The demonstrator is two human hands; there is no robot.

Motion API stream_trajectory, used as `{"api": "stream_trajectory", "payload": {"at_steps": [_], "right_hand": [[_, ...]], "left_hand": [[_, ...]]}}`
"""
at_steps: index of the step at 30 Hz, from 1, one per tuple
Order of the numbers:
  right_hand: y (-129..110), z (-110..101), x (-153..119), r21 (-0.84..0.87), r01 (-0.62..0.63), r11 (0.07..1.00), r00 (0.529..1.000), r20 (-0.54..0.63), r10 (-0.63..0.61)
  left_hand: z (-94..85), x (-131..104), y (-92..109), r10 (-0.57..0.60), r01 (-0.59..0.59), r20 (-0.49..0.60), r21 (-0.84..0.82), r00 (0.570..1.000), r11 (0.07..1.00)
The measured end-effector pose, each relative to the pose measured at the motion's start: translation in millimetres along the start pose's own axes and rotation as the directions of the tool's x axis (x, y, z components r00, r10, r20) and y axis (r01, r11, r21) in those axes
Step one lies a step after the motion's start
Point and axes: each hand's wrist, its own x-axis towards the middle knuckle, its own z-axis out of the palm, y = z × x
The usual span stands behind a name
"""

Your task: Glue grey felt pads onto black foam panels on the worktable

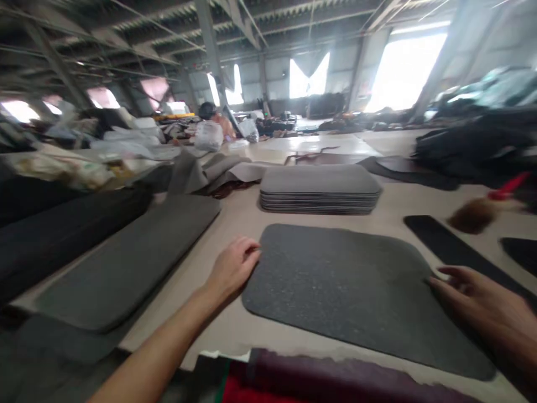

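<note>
Near us lies red cloth (pixel 268 386); our left hand (pixel 232 268) and right hand (pixel 482 305), fingers loosely spread, empty, flank the mat (pixel 348 291); we should press its edges evenly.

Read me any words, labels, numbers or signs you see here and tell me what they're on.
None can be read. The grey mat between the left hand and right hand is plain, with no print. The mat stack behind it, the long mats at left and the brush show no label. Bags and piles at the back are too blurred to tell.
</note>
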Motion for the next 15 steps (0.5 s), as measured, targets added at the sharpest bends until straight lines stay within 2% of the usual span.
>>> {"api": "stream_trajectory", "payload": {"at_steps": [2,4,5,7,9,10,12,14,15], "right_hand": [[-6,-24,1,0.004,-0.005,1.0,0.999,-0.047,0.005],[-22,-41,-3,0.01,-0.045,0.999,0.972,-0.231,0.046],[-33,-44,-7,0.028,-0.031,0.999,0.964,-0.262,0.038],[-59,-41,-17,0.052,0.064,0.997,0.973,-0.223,-0.051],[-86,-27,-31,0.052,0.235,0.971,0.972,-0.035,-0.233],[-98,-18,-39,0.045,0.342,0.939,0.936,0.069,-0.344],[-120,3,-54,0.044,0.533,0.845,0.81,0.26,-0.525],[-137,23,-65,0.085,0.634,0.769,0.694,0.377,-0.614],[-144,32,-69,0.116,0.652,0.749,0.655,0.41,-0.634]], "left_hand": [[3.0,0,3,0.135,-0.136,0.022,0.025,0.991,0.99],[9.9,2,-2,0.239,-0.243,0.058,0.055,0.969,0.969],[14.7,3,-6,0.285,-0.29,0.077,0.068,0.955,0.955],[25.7,4,-14,0.357,-0.366,0.104,0.093,0.928,0.926],[36.0,3,-20,0.402,-0.414,0.112,0.131,0.909,0.901],[40.2,2,-23,0.412,-0.425,0.11,0.152,0.904,0.892],[46.0,1,-28,0.416,-0.429,0.104,0.191,0.903,0.883],[48.5,0,-32,0.411,-0.421,0.091,0.213,0.907,0.882],[48.8,0,-34,0.406,-0.415,0.086,0.218,0.91,0.883]]}}
